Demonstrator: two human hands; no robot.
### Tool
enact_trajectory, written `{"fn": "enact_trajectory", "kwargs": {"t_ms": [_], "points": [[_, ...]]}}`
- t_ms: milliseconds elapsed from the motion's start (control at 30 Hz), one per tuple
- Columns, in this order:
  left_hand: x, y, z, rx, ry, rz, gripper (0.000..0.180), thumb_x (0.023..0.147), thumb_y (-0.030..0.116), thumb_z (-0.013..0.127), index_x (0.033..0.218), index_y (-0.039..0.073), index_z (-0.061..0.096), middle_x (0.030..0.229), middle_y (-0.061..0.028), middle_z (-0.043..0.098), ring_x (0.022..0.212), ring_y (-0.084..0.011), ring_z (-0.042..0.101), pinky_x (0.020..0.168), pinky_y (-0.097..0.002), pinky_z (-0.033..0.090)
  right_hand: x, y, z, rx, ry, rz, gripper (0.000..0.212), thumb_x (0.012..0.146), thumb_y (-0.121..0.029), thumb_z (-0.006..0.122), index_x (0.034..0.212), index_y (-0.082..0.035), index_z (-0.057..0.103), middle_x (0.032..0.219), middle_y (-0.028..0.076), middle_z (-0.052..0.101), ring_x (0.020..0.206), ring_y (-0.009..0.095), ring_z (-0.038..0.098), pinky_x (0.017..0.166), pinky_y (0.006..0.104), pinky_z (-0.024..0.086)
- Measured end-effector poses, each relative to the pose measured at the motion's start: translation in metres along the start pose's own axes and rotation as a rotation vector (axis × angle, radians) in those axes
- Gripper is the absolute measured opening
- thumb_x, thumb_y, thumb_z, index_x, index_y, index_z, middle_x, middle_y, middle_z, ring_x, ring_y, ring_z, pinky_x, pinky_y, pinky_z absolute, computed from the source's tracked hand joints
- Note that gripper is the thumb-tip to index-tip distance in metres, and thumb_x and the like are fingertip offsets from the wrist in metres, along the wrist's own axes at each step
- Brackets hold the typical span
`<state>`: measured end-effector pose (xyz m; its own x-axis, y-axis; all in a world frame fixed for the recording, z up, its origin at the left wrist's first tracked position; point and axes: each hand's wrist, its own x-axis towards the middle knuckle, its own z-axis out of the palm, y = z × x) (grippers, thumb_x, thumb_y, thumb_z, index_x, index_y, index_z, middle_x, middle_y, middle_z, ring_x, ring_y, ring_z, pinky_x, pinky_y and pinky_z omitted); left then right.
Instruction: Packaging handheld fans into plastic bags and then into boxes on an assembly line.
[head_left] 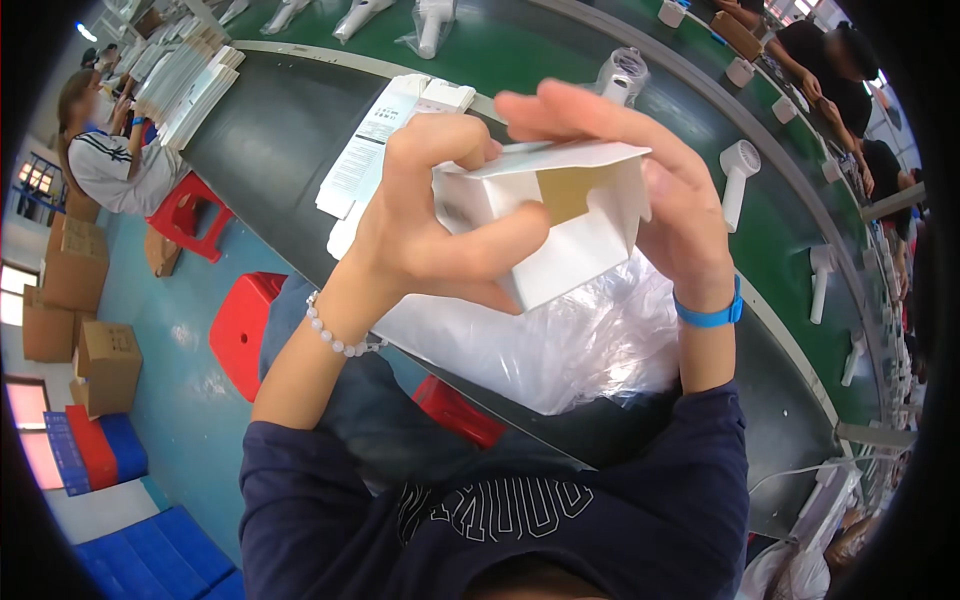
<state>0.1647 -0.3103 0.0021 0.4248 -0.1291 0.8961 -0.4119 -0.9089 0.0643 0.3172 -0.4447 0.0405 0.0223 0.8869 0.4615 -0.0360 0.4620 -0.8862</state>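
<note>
Between my two hands, above the dark work table, is a small white cardboard box (575, 265) with an open end that shows its tan inside. My left hand (430, 215) is closed round the box's left side, its fingers bent over the edge and one lying across the opening. Against the right side rests my right hand (665, 180), fingers stretched over the top and palm by the flap. Below the box lies a heap of clear plastic bags (540, 350). Behind my left hand are flat printed white cartons or sheets (365, 150).
White handheld fans (738, 180), some bagged, lie on a green conveyor belt (690, 130) beyond the table. Stacked flat white cartons (200, 95) stand far left. Red stools (245, 335) and brown cardboard boxes (105, 365) are on the floor at left. Other people work across the belt.
</note>
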Motion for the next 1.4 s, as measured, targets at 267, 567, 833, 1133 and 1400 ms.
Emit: {"fn": "enact_trajectory", "kwargs": {"t_ms": [267, 567, 833, 1133, 1400], "points": [[-0.001, 0.0, 0.005, 0.098, -0.014, 0.016, 0.059, 0.035, 0.024, 0.081, 0.091, 0.02, 0.063, 0.103, -0.0109, 0.039, 0.08, -0.0271, 0.049, 0.064, -0.0351, 0.045, 0.0, -0.002, -0.007, -0.243, -0.006, -0.046, 0.036, 0.085, 0.004, 0.054, 0.121, 0.0, 0.05, 0.109, 0.017, 0.065, 0.108, 0.023, 0.06, 0.095, 0.035, 0.046], [-0.003, -0.004, 0.008, 0.038, 0.06, -0.074, 0.071, 0.032, 0.013, 0.082, 0.101, 0.022, 0.063, 0.109, -0.0131, 0.044, 0.085, -0.0287, 0.053, 0.064, -0.0354, 0.049, 0.002, -0.009, -0.016, -0.795, -0.103, -0.428, 0.034, 0.079, 0.01, 0.06, 0.11, -0.003, 0.057, 0.122, 0.021, 0.059, 0.109, 0.028, 0.06, 0.087, 0.0341, 0.049], [-0.002, -0.01, 0.014, -0.16, 0.236, 0.005, 0.077, 0.034, 0.007, 0.084, 0.104, 0.018, 0.055, 0.109, -0.0157, 0.052, 0.085, -0.0311, 0.057, 0.066, -0.0372, 0.05, -0.006, -0.023, -0.012, -0.788, -0.071, -0.261, 0.032, 0.076, 0.006, 0.066, 0.107, -0.001, 0.065, 0.116, 0.017, 0.062, 0.101, 0.025, 0.062, 0.083, 0.0332, 0.051], [-0.003, -0.01, 0.013, -0.106, 0.193, 0.003, 0.076, 0.034, 0.009, 0.085, 0.103, 0.017, 0.055, 0.109, -0.0156, 0.052, 0.082, -0.0316, 0.057, 0.065, -0.0356, 0.05, -0.006, -0.018, 0.008, -0.934, 0.156, -0.289, 0.033, 0.073, 0.003, 0.072, 0.105, 0.0, 0.066, 0.106, 0.011, 0.067, 0.098, 0.023, 0.063, 0.085, 0.0311, 0.049], [-0.006, -0.013, 0.007, -0.105, 0.112, -0.031, 0.084, 0.032, 0.011, 0.087, 0.11, 0.017, 0.058, 0.114, -0.0114, 0.051, 0.096, -0.0305, 0.055, 0.076, -0.0376, 0.049, -0.006, -0.013, 0.007, -0.887, 0.209, -0.31, 0.028, 0.076, 0.001, 0.069, 0.105, -0.001, 0.067, 0.107, 0.012, 0.067, 0.098, 0.023, 0.064, 0.085, 0.0309, 0.049]]}}
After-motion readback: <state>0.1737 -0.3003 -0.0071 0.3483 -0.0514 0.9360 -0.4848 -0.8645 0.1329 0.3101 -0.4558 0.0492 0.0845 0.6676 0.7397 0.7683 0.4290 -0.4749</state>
